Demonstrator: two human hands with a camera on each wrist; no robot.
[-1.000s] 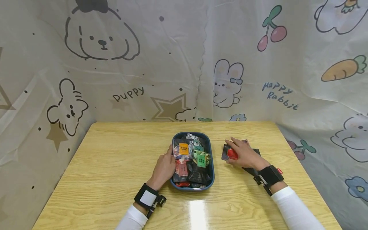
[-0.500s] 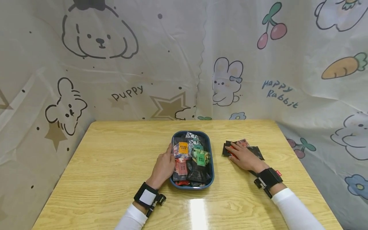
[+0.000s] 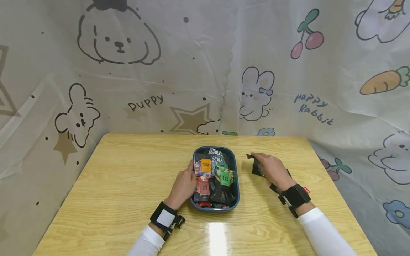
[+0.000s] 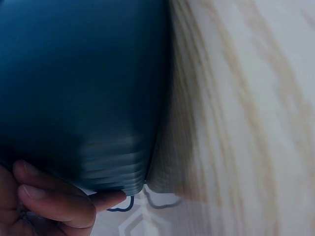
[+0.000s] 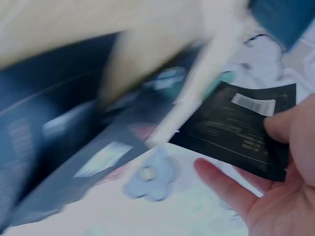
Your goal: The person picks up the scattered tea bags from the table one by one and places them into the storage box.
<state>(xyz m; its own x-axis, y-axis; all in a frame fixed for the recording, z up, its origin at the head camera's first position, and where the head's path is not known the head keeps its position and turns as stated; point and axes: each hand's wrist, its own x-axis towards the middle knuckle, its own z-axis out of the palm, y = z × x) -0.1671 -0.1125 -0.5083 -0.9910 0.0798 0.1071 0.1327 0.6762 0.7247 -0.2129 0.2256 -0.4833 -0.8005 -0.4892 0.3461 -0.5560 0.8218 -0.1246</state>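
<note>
In the head view a dark blue bin (image 3: 237, 188) stands mid-table, filled with small printed packets such as one with an orange label (image 3: 206, 165). My left hand (image 3: 184, 186) rests against its left side; the left wrist view shows fingers (image 4: 59, 204) beside the bin's outer wall (image 4: 88, 88). To the right of the bin, my right hand (image 3: 273, 172) pinches a flat black packet (image 5: 231, 130), its barcode side showing in the right wrist view. Further dark packets (image 3: 258, 168) lie under and around that hand, mostly hidden by it.
The wood-grain table (image 3: 137, 167) reaches back to a hanging cloth (image 3: 179, 78) printed with cartoon animals. In the right wrist view, blurred dark packets (image 5: 78, 128) lie on the left.
My right hand, earlier spread on the pile of packets with red labels, now holds one black packet raised from it. My left hand stays at the bin.
</note>
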